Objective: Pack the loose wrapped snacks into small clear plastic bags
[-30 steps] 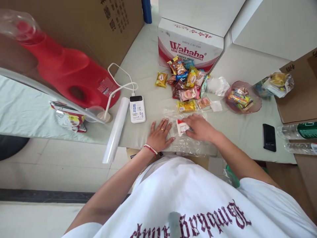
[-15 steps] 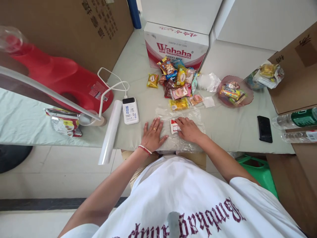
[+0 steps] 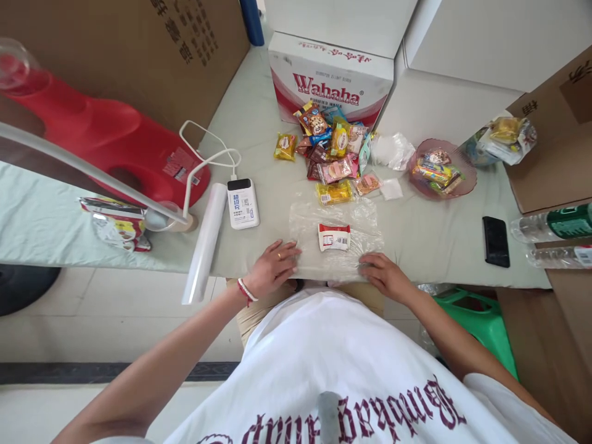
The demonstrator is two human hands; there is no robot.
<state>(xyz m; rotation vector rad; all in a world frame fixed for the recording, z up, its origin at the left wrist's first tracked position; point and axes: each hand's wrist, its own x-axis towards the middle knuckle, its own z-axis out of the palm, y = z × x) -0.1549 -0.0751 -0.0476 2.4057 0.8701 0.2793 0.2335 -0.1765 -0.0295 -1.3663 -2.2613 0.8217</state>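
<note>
A clear plastic sheet [image 3: 337,216] lies flat on the table in front of me. On its middle rests a small red-and-white packet [image 3: 333,237], with neither hand touching it. My left hand [image 3: 272,269] pinches the sheet's near left corner, its fingers curled. At the sheet's near right edge, my right hand [image 3: 383,275] grips the plastic with bent fingers. A pile of wrapped snacks [image 3: 333,154] lies just beyond the sheet.
A roll of clear film [image 3: 203,243] and a white power bank [image 3: 242,203] lie to the left, by a red jug [image 3: 106,145]. A pink bowl of snacks [image 3: 441,169], a black phone [image 3: 495,241] and bottles [image 3: 552,223] are at the right. A Wahaha box [image 3: 330,77] stands behind.
My right hand let go of the red-and-white packet, leaving it on the sheet. Both hands drew back to the sheet's near edge and closed on it.
</note>
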